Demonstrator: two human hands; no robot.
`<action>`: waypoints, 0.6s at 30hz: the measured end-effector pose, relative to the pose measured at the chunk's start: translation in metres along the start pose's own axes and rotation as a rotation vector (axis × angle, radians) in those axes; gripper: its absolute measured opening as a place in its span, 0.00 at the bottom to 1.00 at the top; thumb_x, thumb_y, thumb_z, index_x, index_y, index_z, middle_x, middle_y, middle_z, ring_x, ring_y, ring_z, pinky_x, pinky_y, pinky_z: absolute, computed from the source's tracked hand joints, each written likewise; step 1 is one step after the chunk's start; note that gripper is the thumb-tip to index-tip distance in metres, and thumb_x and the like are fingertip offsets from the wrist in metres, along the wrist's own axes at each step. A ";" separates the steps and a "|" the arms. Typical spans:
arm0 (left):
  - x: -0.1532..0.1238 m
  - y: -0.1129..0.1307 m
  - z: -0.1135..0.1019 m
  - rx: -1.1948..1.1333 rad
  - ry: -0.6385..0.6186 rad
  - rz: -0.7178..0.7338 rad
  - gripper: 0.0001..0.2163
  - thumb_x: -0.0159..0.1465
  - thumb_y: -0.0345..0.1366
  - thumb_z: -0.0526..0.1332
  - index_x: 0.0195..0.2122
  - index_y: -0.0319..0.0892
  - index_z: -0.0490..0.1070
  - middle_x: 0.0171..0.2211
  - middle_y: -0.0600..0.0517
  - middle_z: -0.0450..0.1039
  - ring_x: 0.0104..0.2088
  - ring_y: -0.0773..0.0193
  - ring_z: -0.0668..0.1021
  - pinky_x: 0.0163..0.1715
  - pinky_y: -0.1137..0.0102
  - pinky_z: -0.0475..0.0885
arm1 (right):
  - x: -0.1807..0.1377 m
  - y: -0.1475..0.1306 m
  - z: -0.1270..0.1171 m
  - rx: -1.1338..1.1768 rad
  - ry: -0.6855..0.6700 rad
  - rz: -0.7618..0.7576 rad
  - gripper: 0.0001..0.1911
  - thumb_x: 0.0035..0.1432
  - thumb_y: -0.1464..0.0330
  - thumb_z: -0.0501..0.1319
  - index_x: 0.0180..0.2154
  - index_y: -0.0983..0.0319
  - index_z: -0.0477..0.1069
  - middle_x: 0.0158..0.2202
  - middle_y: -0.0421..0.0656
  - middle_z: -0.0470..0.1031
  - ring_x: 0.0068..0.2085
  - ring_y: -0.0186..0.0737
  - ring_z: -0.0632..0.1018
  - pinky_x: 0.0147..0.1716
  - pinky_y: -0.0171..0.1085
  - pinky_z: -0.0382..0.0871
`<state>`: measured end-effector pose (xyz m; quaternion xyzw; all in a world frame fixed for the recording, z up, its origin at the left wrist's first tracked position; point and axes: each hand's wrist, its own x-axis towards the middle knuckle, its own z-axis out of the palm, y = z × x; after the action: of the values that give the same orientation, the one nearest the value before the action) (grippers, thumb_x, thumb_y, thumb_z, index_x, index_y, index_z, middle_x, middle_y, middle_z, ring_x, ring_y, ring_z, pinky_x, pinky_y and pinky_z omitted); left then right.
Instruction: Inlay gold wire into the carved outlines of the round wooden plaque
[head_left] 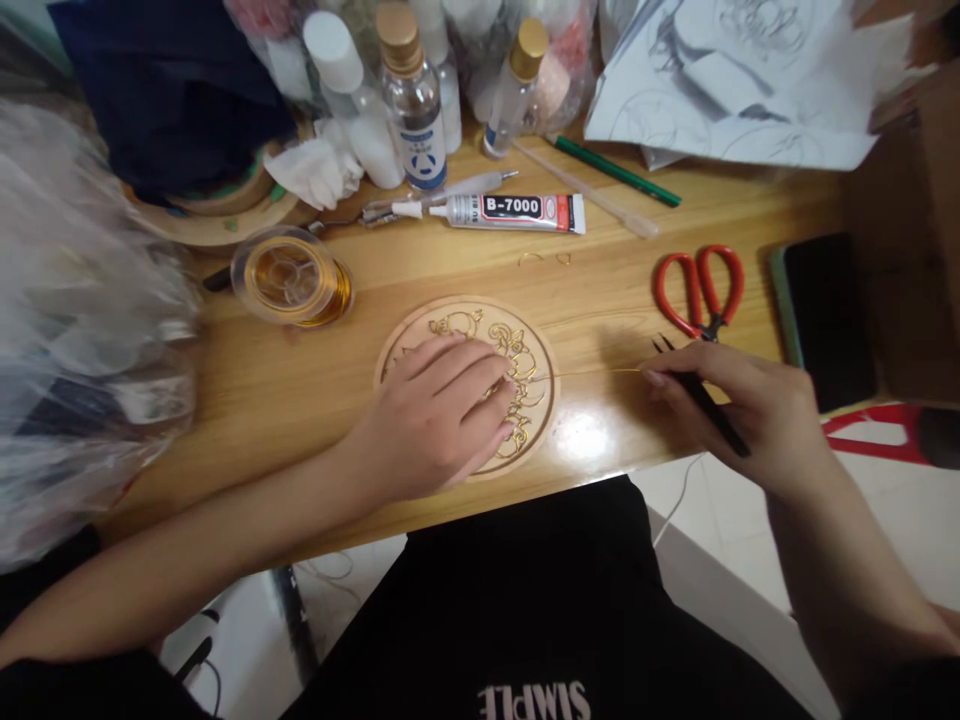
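My left hand (450, 410) lies palm down over a round wooden plaque (553, 420), fingers stretched out and covering its left and middle part. Gold wire curls (516, 345) form a floral pattern on the plaque, showing around the fingers. From near my left fingertips, a thin gold wire (600, 372) runs straight to the right. Its far end meets the thumb and fingertips of my right hand (750, 410). That hand is closed around black tweezers (712, 410), whose tips point away from me, slightly apart. Whether the left fingers pinch the wire is hidden.
Red-handled pliers (701, 295) lie beyond my right hand, with a phone (829, 320) farther right. A glue tube (517, 212), green pencil (619, 172) and wire snippets (544, 259) lie behind the plaque. A gold wire spool (292, 278) and bottles (416, 120) stand left and behind.
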<state>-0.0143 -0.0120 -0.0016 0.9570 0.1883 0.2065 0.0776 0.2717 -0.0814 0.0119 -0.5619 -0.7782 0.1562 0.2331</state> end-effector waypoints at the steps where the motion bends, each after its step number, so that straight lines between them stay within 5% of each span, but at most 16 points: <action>1: 0.000 0.002 -0.001 0.001 -0.013 -0.010 0.09 0.66 0.35 0.58 0.41 0.36 0.74 0.45 0.43 0.77 0.48 0.53 0.77 0.50 0.57 0.72 | 0.000 0.000 0.000 -0.009 0.003 -0.007 0.04 0.58 0.75 0.61 0.37 0.62 0.71 0.29 0.41 0.76 0.28 0.30 0.77 0.28 0.29 0.69; 8: -0.003 0.012 0.005 -0.013 -0.086 -0.034 0.12 0.68 0.38 0.56 0.45 0.35 0.73 0.54 0.39 0.72 0.56 0.51 0.73 0.58 0.54 0.67 | -0.003 -0.004 -0.005 -0.050 -0.005 -0.021 0.06 0.57 0.75 0.62 0.37 0.61 0.71 0.29 0.41 0.76 0.28 0.32 0.78 0.26 0.30 0.70; 18: -0.006 0.011 0.010 -0.019 -0.075 -0.013 0.14 0.67 0.37 0.57 0.48 0.32 0.72 0.54 0.36 0.71 0.58 0.49 0.72 0.58 0.53 0.68 | -0.006 -0.004 -0.002 -0.041 0.032 -0.014 0.07 0.56 0.77 0.63 0.37 0.61 0.70 0.29 0.41 0.77 0.27 0.31 0.77 0.27 0.29 0.70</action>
<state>-0.0115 -0.0250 -0.0099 0.9620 0.1896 0.1718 0.0951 0.2713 -0.0883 0.0143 -0.5635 -0.7814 0.1293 0.2350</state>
